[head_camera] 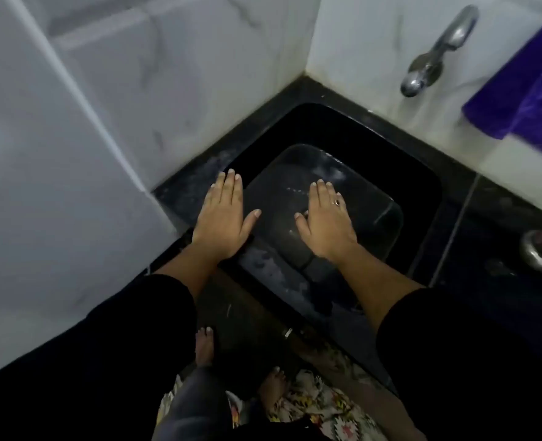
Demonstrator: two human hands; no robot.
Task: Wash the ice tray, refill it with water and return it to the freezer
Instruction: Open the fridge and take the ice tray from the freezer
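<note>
Head view: hands [273,218] flat (sink [422,186] murky)

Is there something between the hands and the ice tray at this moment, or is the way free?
This cannot be judged: no ice tray shows in the view. Both the left hand and the right hand are open, flat and empty above the black sink, which holds only a clear basin. The tap is not running.

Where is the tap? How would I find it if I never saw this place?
Find the black sink in the corner where two white marble walls meet. On the right-hand wall, above the sink's far right side, the tap sticks out. It is the only shiny silver thing on that wall, left of a hanging purple towel.
</note>
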